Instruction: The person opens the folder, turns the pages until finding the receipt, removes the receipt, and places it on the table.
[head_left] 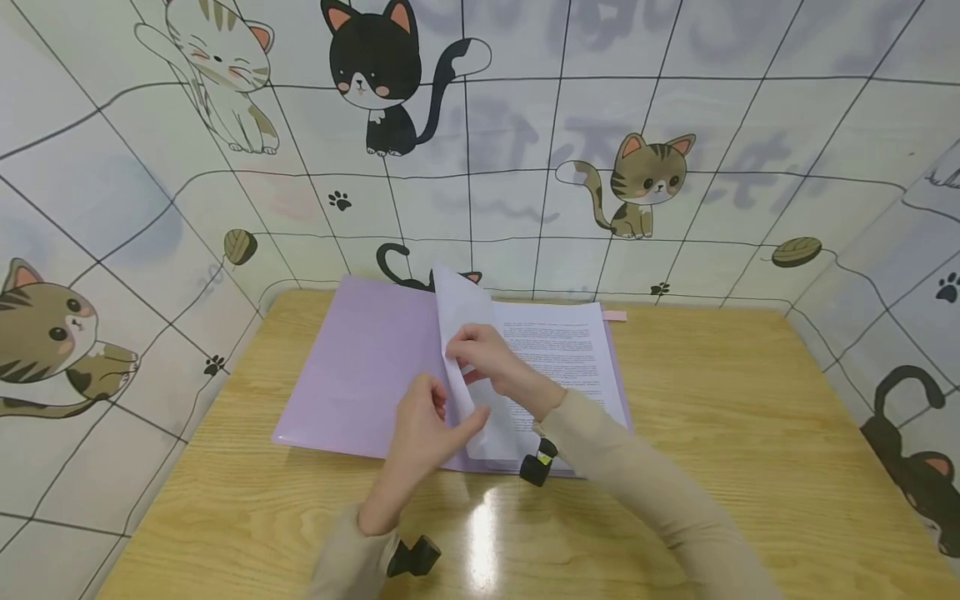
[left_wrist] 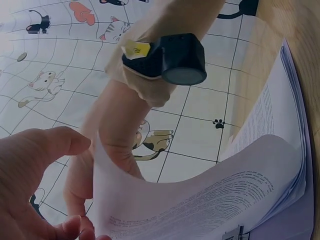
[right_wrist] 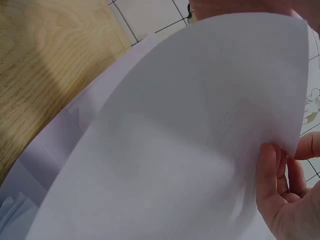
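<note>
A lilac folder (head_left: 360,367) lies spread out on the wooden table, with printed sheets (head_left: 558,350) on its right side. One white page (head_left: 461,308) stands raised and curved near the middle. My right hand (head_left: 487,358) pinches that page's edge between thumb and fingers; the right wrist view shows this right hand (right_wrist: 290,192) at the page's margin. Close by, my left hand (head_left: 427,429) has its thumb stretched over the page's lower part, fingers loosely bent. In the left wrist view, a gap separates the thumb and fingers of the left hand (left_wrist: 35,175) beside the curled page (left_wrist: 165,200).
A metal clip (left_wrist: 236,233) shows at the bottom of the left wrist view. A pink tab (head_left: 615,316) sticks out at the folder's upper right. The wooden table (head_left: 720,417) ends at a cat-patterned wall covering (head_left: 517,200). Both wrists carry small black cameras.
</note>
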